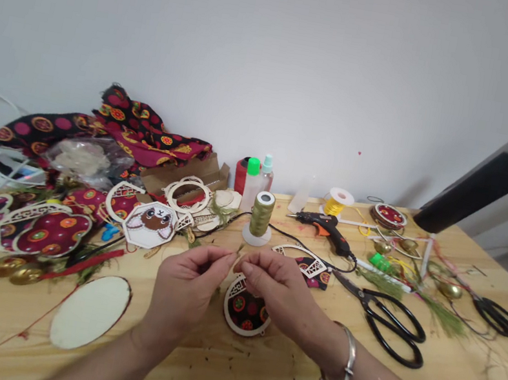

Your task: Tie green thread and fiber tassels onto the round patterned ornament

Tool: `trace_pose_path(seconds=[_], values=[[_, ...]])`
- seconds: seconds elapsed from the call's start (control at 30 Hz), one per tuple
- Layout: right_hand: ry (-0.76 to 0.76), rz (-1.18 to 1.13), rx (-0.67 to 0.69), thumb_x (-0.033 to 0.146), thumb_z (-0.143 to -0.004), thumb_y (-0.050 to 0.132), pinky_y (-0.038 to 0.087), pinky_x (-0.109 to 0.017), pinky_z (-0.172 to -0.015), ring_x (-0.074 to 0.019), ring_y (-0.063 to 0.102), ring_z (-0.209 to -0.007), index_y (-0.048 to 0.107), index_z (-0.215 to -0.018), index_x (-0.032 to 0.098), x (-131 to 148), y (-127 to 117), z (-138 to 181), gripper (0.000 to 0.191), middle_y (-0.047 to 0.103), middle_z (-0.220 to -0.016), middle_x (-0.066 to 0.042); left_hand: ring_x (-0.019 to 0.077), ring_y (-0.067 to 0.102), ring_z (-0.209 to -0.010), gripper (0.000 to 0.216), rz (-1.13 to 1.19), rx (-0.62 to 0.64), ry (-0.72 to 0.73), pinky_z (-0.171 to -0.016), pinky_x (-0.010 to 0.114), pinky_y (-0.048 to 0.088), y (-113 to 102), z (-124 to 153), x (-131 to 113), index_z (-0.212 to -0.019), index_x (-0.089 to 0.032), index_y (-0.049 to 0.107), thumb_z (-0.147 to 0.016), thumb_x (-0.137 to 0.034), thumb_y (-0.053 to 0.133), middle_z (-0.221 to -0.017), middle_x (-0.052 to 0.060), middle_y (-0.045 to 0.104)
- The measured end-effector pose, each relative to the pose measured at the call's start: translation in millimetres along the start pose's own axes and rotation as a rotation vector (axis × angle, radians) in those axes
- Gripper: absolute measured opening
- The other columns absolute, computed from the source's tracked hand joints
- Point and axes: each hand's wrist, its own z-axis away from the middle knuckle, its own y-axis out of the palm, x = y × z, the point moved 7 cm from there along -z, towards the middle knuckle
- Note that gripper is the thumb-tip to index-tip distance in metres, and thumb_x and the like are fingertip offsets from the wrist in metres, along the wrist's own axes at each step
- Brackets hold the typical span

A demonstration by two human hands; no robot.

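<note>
My left hand (pixel 184 289) and right hand (pixel 283 290) meet almost tip to tip above the table (pixel 448 358), thumb and finger of each pressed together; whatever fine thing I may be pinching is too small to tell. The round ornament (pixel 246 314), dark patterned fabric in a pale frame, lies on the table just below, partly covered by my right hand. Straight beyond stands a spool of olive thread (pixel 260 219). To the right I have a black glue gun (pixel 337 236) and, nearer, large black-handled scissors (pixel 366 295); to the left, a pale oval disc (pixel 89 313) and gold bells (pixel 27 273). A silver bangle (pixel 349 364) circles my right wrist.
</note>
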Motion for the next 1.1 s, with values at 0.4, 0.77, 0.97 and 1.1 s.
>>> trace_pose_path(seconds=[0.4,0.77,0.97,1.1], values=[[-0.199,0.220,0.050,0.019,-0.087,0.040,0.029,-0.019,-0.053,-0.0075,0.033,-0.055,0.045,-0.062,0.017,23,7,10,0.026,0.037,-0.058,0.005,0.0139,0.063,-0.059,0.009,-0.032,-0.012,0.063,-0.059,0.021,0.051,-1,3,-7,-0.067,-0.019,0.072,-0.067,-0.027,0.066,-0.062,-0.002,0.071],[-0.202,0.269,0.072,0.023,-0.089,0.037,0.029,-0.020,-0.052,-0.0081,0.035,-0.054,0.046,-0.065,0.017,18,10,9,0.027,0.038,-0.057,0.005,0.0127,0.060,-0.056,0.009,0.018,-0.005,0.037,-0.057,0.021,0.049,0,0,-2,-0.067,-0.018,0.071,-0.066,-0.026,0.067,-0.059,-0.002,0.068],[-0.303,0.640,-0.032,0.022,-0.092,0.035,0.032,-0.021,-0.055,-0.0093,0.044,-0.056,0.051,-0.073,0.017,24,11,12,0.025,0.053,-0.063,0.002,0.0092,0.050,-0.046,0.016,0.118,0.066,-0.058,-0.046,0.019,0.043,4,-3,6,-0.069,-0.015,0.072,-0.066,-0.031,0.069,-0.049,-0.004,0.059],[-0.474,0.963,-0.073,0.016,-0.089,0.038,0.031,-0.025,-0.054,-0.0120,0.049,-0.057,0.053,-0.086,0.016,30,15,22,0.015,0.059,-0.067,-0.001,0.0098,0.051,-0.047,0.017,0.116,0.076,-0.048,-0.049,0.020,0.044,6,-3,7,-0.069,-0.015,0.072,-0.066,-0.032,0.069,-0.048,-0.004,0.058]])
